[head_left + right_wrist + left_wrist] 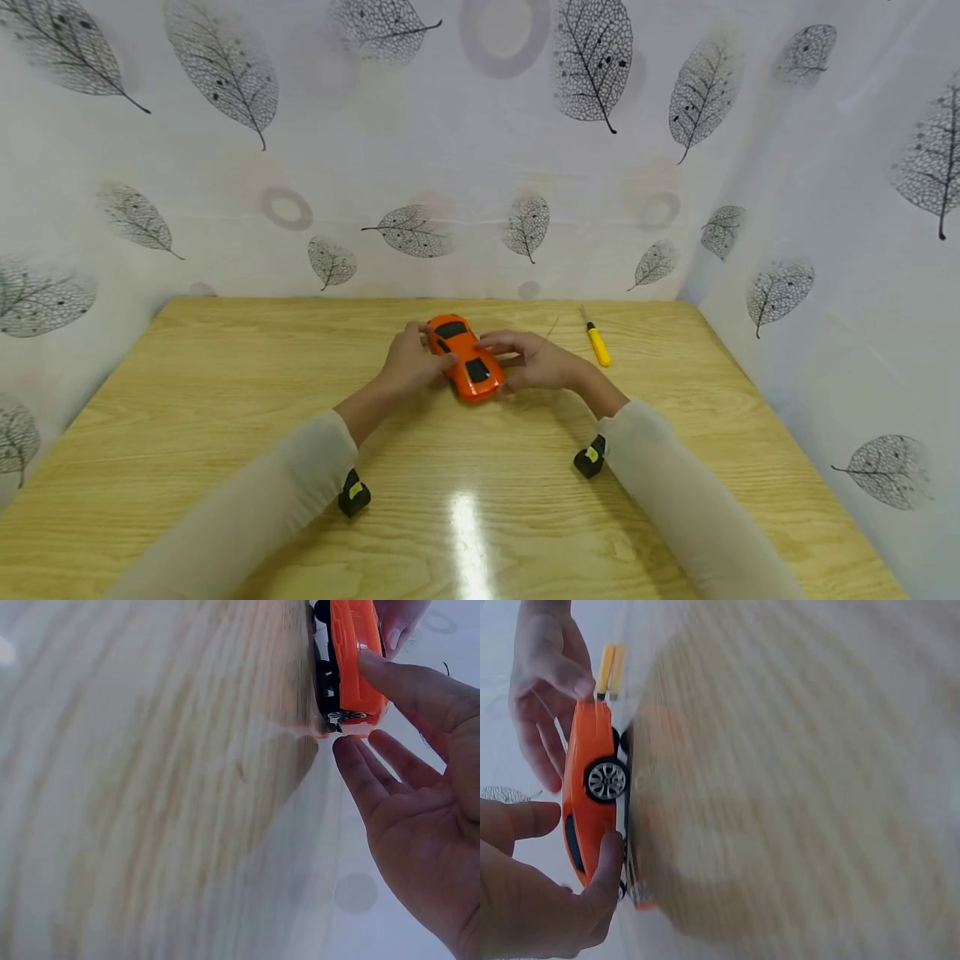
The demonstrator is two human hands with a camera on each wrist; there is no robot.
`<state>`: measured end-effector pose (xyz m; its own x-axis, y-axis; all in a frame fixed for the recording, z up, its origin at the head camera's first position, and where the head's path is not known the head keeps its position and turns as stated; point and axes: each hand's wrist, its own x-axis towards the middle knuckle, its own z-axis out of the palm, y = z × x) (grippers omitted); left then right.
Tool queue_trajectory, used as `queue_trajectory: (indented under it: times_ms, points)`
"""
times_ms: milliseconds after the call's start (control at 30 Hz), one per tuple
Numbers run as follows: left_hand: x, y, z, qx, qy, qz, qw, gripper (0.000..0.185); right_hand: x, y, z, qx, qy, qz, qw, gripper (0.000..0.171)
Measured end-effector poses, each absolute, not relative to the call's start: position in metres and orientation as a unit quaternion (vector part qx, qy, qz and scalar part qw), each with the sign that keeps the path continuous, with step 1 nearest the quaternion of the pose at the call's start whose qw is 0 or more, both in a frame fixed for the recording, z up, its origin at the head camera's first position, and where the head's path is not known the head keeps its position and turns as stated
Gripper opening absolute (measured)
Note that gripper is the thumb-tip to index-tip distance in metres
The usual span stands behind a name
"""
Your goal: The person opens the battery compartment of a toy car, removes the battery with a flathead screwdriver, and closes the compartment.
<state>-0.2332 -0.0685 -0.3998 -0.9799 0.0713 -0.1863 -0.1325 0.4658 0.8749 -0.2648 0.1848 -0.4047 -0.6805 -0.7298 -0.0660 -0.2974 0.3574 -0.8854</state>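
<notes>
An orange toy car (pixel 465 357) stands on its wheels on the wooden table (pixel 225 392), a little behind the middle. My left hand (pixel 427 354) grips its left side; in the left wrist view that hand (pixel 581 832) has thumb and a finger curled round the car (pixel 592 795). My right hand (pixel 498 350) holds the car's right side. In the right wrist view the thumb (pixel 390 675) presses on the car's body (pixel 356 660), with the other fingers (pixel 360 769) spread just past its end.
A yellow-handled screwdriver (pixel 597 343) lies on the table just right of my right hand, also seen in the left wrist view (pixel 609 671). Leaf-patterned sheets (pixel 480 167) wall in the table at the back and on both sides. Small black cameras (pixel 353 493) sit at my wrists.
</notes>
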Motion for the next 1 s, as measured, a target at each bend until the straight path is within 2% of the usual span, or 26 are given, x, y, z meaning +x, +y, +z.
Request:
queue_trajectory:
  times_ms: [133, 333, 700, 1000]
  points:
    - [-0.246, -0.078, -0.401, 0.010, 0.866, 0.494, 0.076, 0.062, -0.261, 0.190, -0.403, -0.285, 0.793, -0.486, 0.231, 0.076]
    - [-0.268, -0.094, -0.404, 0.084, 0.885, 0.454, 0.062, 0.059, -0.255, 0.197, -0.402, -0.208, 0.804, -0.504, 0.238, 0.064]
    - [-0.293, -0.104, -0.405, 0.143, 0.895, 0.413, 0.087, 0.058, -0.236, 0.195, -0.404, -0.076, 0.729, -0.621, 0.279, 0.050]
    - [-0.304, -0.109, -0.408, 0.182, 0.891, 0.403, 0.100, 0.043, -0.219, 0.178, -0.409, -0.037, 0.721, -0.647, 0.246, 0.045]
